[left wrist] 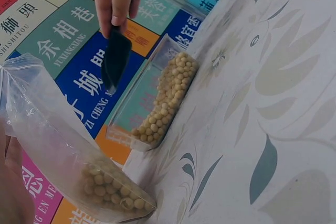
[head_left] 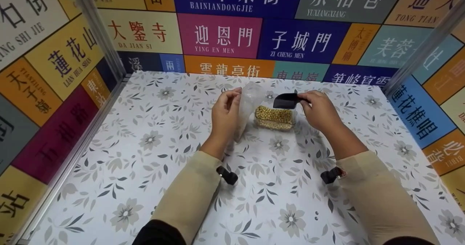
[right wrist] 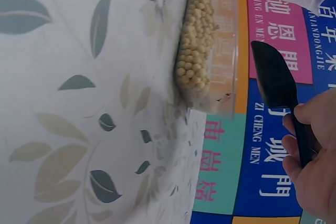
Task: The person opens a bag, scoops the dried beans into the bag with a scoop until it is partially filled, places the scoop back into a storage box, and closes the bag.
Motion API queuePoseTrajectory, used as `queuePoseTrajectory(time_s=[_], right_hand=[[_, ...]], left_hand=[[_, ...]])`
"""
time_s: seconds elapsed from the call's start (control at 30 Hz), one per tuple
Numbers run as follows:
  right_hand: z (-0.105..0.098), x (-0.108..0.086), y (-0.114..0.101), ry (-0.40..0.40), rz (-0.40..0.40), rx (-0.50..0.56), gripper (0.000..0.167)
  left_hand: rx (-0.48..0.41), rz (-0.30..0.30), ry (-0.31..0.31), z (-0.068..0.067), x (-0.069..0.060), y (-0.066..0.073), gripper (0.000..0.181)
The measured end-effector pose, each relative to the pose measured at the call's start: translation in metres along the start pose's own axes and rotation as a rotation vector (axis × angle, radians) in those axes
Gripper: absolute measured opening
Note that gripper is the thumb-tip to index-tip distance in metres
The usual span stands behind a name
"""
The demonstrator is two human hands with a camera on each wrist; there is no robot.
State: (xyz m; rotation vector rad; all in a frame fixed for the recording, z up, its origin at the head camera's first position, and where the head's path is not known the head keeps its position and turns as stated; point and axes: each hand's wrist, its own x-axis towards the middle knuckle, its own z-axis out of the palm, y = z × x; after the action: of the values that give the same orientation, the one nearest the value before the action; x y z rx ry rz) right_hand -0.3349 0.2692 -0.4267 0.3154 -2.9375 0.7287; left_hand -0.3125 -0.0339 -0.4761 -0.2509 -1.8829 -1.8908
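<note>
My left hand (head_left: 224,113) grips the upper part of a clear plastic bag (left wrist: 44,108), which stands upright on the table. Yellowish soybeans (left wrist: 113,190) lie in the bottom of the bag. Just to the bag's right, a clear rectangular box (right wrist: 223,56) is partly filled with more soybeans (right wrist: 195,40). Above this box, my right hand (head_left: 321,110) pinches the handle of a small black scoop (head_left: 285,101). The scoop is apart from the soybeans; whether any lie inside its bowl cannot be seen. The left wrist view shows only an edge of my left hand.
A white tablecloth (head_left: 156,176) with grey flowers and leaves covers the table. Panels with coloured signs (head_left: 218,34) stand along the back and both sides. Metal posts (head_left: 105,31) mark the back corners.
</note>
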Motion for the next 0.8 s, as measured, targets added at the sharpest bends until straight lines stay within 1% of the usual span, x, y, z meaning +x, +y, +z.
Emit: queuePoseTrajectory(time_s=[0.17,0.47,0.6,0.8], right_hand=[[0.007,0.002,0.002,-0.032,-0.024,-0.078,0.036],[0.018,0.006,0.004,0.005,-0.138,-0.209,0.031],[0.022,0.007,0.003,-0.002,-0.157,-0.232,0.030],[0.028,0.012,0.001,-0.043,-0.158,-0.228,0.030]], left_hand=[[0.016,-0.010,0.005,0.000,0.000,0.000,0.011],[-0.017,-0.007,0.011,0.001,-0.001,0.000,0.011],[-0.021,-0.019,0.009,0.001,-0.001,0.001,0.009],[-0.011,-0.030,0.005,0.001,-0.001,0.001,0.011]])
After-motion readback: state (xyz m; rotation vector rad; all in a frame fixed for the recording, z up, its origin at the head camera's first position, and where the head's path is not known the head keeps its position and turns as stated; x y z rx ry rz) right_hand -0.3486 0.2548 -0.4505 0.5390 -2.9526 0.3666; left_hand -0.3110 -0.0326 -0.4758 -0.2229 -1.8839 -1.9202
